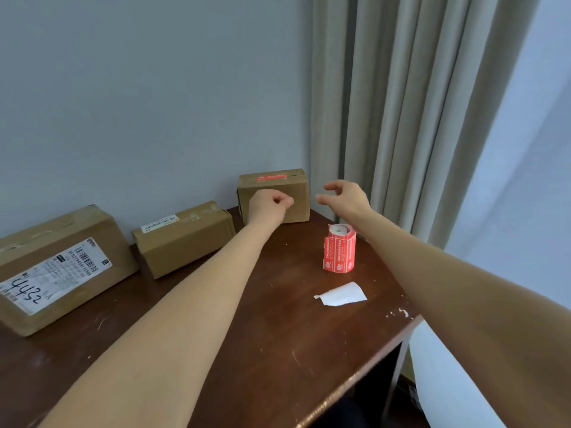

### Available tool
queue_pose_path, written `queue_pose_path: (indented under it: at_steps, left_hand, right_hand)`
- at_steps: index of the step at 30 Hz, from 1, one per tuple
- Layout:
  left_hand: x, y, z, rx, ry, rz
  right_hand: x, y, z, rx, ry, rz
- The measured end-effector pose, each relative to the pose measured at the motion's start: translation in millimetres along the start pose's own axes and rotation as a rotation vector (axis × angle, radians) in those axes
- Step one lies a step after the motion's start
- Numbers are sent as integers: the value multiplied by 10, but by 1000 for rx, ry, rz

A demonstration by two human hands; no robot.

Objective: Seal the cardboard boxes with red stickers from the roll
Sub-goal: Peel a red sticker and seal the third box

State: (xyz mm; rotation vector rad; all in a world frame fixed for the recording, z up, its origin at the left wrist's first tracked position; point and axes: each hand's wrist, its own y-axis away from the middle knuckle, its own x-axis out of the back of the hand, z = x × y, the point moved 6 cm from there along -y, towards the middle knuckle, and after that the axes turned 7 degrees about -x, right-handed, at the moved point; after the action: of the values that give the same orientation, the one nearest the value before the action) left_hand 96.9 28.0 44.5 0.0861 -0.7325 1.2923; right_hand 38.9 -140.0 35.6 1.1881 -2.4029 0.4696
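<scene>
Head view: large labelled box [58, 267], cut off at the frame edge, and middle box [185, 237] sit left of the left hand [272, 203]. That hand is fisted with nothing seen in it, in front of small box [301, 211]; contact unclear. Red sticker [273, 177] lies on that box's top. Right hand [346, 196] is loosely spread and empty, in the air. Sticker roll [339, 250] stands upright nearer than it, white paper scrap [341, 294] nearer still.
</scene>
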Motion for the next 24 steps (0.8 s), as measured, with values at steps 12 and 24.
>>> queue_pose_path:
  at_steps: [12, 24]
  left_hand:
    - [-477, 561, 99, -53, -79, -269]
    - [-659, 544, 147, -107, -176, -296]
  right_hand:
    - [137, 488, 268, 127, 414, -276]
    - [-63, 512, 219, 246, 708, -386]
